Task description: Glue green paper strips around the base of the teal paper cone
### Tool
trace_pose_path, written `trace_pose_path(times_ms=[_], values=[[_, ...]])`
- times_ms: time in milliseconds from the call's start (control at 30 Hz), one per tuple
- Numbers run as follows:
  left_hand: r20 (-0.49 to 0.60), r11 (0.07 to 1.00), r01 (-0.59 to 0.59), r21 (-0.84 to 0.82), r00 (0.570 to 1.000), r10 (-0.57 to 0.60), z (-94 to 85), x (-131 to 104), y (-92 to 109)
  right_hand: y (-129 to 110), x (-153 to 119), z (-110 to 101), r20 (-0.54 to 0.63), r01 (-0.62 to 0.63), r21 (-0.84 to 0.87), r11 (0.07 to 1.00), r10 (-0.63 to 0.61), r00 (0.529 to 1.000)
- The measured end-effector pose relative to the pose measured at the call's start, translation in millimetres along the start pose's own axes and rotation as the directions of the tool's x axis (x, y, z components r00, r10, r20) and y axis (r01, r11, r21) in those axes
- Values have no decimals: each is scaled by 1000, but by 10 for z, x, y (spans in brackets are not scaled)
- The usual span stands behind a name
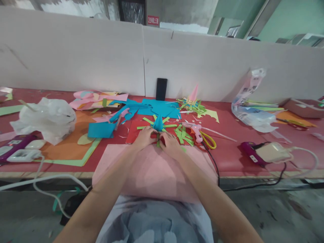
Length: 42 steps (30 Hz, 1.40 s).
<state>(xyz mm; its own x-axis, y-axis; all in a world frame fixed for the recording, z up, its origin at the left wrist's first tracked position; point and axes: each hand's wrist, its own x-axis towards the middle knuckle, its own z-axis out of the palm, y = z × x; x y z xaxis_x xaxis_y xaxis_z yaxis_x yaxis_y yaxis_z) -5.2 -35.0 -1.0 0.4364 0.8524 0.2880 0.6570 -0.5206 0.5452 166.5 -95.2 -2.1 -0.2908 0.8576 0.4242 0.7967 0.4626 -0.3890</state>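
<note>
A blue paper cone (158,123) with green strips spread out around its base stands on a red sheet (133,130) in front of me. My left hand (146,136) touches the near side of this piece, its fingers bent toward the cone's base. From the other side my right hand (169,142) meets it, thumb and fingers pressed together at a green strip (158,141) that points toward me. What the left fingertips hold is too small to make out. Loose green strips (184,135) and a pink glue gun (196,130) lie right of my right hand.
A pink cone (193,93) with green strips, blue paper (159,108) and an upright black phone (161,89) stand or lie behind. Yellow-handled scissors (209,140) are at the right. Power strips (15,145) and plastic bags (47,118) flank the work area; cables hang over the front edge.
</note>
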Motion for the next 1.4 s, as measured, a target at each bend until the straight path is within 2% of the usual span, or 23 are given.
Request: trace_pose_path(times_ms=[433,633,867,1067,1400], values=[[2,1000,-17,-6,1000,17,-17,-7,0,-11,-4,-4,-14,14,-3,1000,-14,1000],[16,999,12,52,1000,-13,-60,-21,80,-45,3,-2,-21,22,-40,999,-23,1000],[40,998,28,50,999,-30,-82,-28,111,-79,9,-4,5,85,-162,983,-86,996],[16,999,11,34,1000,-12,-51,-34,71,-67,6,7,-19,139,-162,977,-144,989],[42,999,9,45,999,-10,-56,-22,57,-101,12,-10,-8,41,-111,993,-42,999]])
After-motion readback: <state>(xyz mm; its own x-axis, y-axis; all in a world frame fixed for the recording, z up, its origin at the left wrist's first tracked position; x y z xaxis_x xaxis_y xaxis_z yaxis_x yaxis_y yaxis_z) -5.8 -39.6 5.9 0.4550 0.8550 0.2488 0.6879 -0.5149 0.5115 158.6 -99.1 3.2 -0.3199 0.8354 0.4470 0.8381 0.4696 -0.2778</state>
